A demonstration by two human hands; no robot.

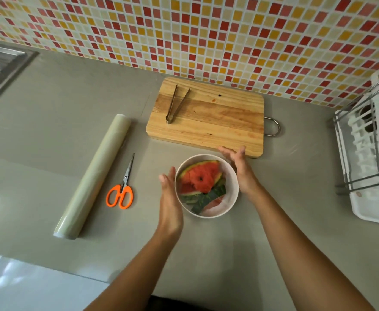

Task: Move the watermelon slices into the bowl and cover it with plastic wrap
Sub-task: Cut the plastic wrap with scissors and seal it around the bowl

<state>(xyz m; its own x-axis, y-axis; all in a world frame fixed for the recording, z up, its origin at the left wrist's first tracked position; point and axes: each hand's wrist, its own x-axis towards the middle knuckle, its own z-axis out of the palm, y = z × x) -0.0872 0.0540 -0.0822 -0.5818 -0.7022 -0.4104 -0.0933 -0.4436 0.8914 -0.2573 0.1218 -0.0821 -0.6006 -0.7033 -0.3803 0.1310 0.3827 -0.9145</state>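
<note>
Head view shows left hand [169,198] and right hand [242,169] open, flanking the bowl [233,176] of watermelon slices [200,178]; covering looks next, needing the plastic wrap roll [94,176] beyond the left hand.

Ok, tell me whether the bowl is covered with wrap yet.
Cannot tell for sure: a faint sheen shows over the bowl, but no clear film edge. The wrap roll lies on the counter.
</note>
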